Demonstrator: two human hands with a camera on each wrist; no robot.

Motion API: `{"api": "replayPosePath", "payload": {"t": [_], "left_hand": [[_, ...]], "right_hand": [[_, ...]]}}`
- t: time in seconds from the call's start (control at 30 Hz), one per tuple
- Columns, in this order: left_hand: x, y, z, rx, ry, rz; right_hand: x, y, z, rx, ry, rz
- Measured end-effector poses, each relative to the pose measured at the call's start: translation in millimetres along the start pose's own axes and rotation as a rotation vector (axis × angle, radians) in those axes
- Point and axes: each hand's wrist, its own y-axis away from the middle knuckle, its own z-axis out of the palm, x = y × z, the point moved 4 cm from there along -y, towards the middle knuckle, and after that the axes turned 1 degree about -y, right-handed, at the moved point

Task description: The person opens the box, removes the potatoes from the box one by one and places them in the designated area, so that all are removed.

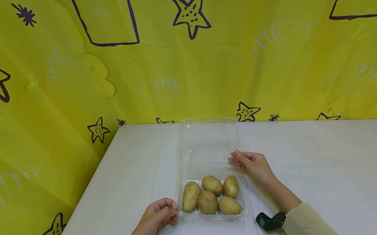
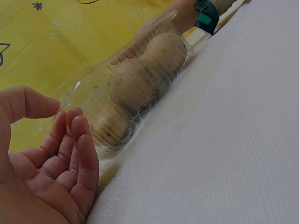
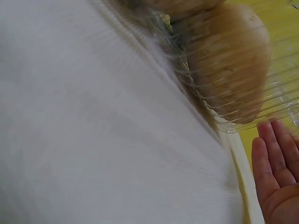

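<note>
A clear plastic clamshell container [image 1: 213,218] stands on the table with its lid [image 1: 209,136] raised at the back. Several potatoes [image 1: 207,202] lie inside the base; through the ribbed wall the left wrist view shows some potatoes [image 2: 133,84] from the side. My left hand [image 1: 159,212] pinches the base's left rim between thumb and fingertips. On the other side, my right hand [image 1: 257,165] pinches the right edge of the lid near the hinge, its fingers behind the clear plastic. The right wrist view catches only part of this hand [image 3: 278,172], beside the container's ribbed wall.
A white cloth covers the table [image 1: 329,177]. Yellow curtains [image 1: 202,62] with starfish drawings hang behind it and along the left side. A dark wrist device [image 1: 270,221] sits by the right sleeve [image 1: 308,223], over the table.
</note>
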Motion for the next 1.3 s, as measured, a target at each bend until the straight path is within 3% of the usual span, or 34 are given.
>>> {"api": "replayPosePath", "payload": {"t": [0.3,0.7,1.3], "left_hand": [[0.1,0.7,0.3,-0.005,0.001,-0.001],[0.6,0.0,-0.3,-0.014,0.006,0.01],[0.3,0.2,0.3,-0.024,0.005,0.02]], "right_hand": [[3.2,0.1,-0.2,0.014,0.004,0.015],[7.5,2.4,-0.4,0.021,-0.088,0.078],[7.3,6.8,2.8,0.048,-0.044,0.136]]}}
